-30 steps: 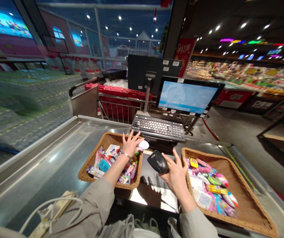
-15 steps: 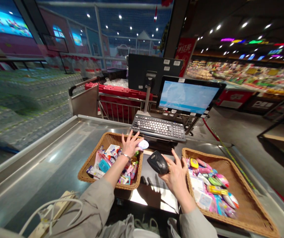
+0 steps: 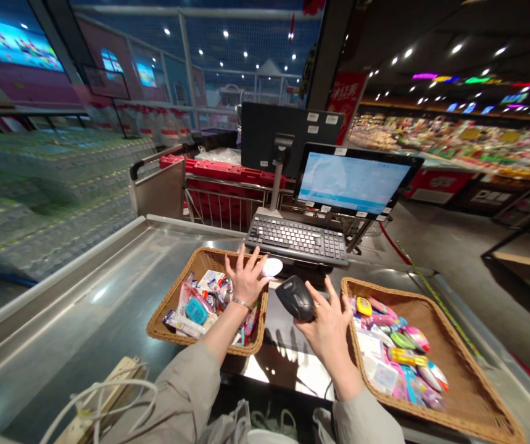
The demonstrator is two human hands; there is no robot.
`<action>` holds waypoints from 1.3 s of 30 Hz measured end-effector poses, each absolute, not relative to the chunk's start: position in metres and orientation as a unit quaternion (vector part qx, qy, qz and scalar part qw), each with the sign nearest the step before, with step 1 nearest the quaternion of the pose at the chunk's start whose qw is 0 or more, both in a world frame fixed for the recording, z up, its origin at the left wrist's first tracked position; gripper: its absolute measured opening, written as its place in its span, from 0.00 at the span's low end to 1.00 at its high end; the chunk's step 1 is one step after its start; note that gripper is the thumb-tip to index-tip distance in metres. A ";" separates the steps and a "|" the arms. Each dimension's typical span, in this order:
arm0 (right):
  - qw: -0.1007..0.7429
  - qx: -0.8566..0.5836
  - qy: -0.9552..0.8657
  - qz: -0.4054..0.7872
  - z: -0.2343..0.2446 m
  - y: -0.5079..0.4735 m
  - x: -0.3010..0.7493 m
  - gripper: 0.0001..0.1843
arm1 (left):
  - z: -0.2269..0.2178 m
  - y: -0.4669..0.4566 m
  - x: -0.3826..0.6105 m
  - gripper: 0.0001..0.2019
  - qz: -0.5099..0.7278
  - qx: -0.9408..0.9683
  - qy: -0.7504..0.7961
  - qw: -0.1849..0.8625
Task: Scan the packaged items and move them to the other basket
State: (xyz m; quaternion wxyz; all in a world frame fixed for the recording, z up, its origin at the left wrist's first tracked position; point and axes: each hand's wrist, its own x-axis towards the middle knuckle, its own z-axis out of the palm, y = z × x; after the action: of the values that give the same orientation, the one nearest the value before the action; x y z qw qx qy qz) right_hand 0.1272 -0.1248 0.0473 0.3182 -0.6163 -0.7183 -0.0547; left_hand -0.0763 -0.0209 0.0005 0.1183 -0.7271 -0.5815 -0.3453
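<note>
Black and rounded, the barcode scanner [image 3: 295, 298] sits in the right hand [image 3: 327, 325], the landmark for everything else. That hand's grip is closed on the scanner's lower end with thumb and palm, while its fingers [image 3: 334, 293] fan loosely upward. The scanner's head tilts away from the person, toward the keyboard [image 3: 298, 239], which lies just beyond it on the steel surface [image 3: 107, 296].

Just left of the scanner, the left hand [image 3: 246, 279] hovers with fingers spread, its grip pinching a small white oval packet [image 3: 272, 267] between thumb and forefinger. A thin bracelet circles that wrist. The packet is held above the near-right corner of the left wicker basket [image 3: 172, 302], close to the scanner and level with its head. This basket, left of the scanner, holds a heap of small bright packets [image 3: 197, 302].

Right of the scanner, touching the outer edge of the right hand in this view, stands the right wicker basket [image 3: 459, 364]; its colourful packets [image 3: 397, 351] are gathered along its left side, with bare weave beyond.

Beyond the scanner and keyboard a lit screen [image 3: 352, 182] faces the person, with a dark monitor back [image 3: 287, 132] behind it. Between the baskets, below the scanner, a glossy scanning window [image 3: 283, 370] reflects light. Far left of the scanner, at the near edge, a white cable [image 3: 102, 401] lies coiled.
</note>
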 end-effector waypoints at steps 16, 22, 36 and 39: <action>0.369 -0.613 -0.691 -0.107 0.061 -0.132 0.106 0.11 | -0.014 -0.021 -0.039 0.26 -0.481 -0.625 -0.578 0.209; 0.380 -0.604 -0.691 -0.115 0.063 -0.135 0.105 0.12 | -0.010 -0.022 -0.038 0.28 -0.491 -0.612 -0.577 0.225; 0.372 -0.636 -0.657 -0.159 0.061 -0.140 0.126 0.11 | 0.002 -0.023 -0.014 0.29 -0.505 -0.625 -0.573 0.162; 0.370 -0.653 -0.636 -0.179 0.060 -0.140 0.135 0.10 | 0.005 -0.023 -0.005 0.29 -0.506 -0.637 -0.563 0.145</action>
State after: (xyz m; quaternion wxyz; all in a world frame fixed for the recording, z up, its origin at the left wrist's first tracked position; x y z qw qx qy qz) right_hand 0.1354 -0.1402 0.0597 0.3701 -0.6532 -0.6360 -0.1788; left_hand -0.0052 -0.0232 0.0047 0.1454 -0.6370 -0.5632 -0.5058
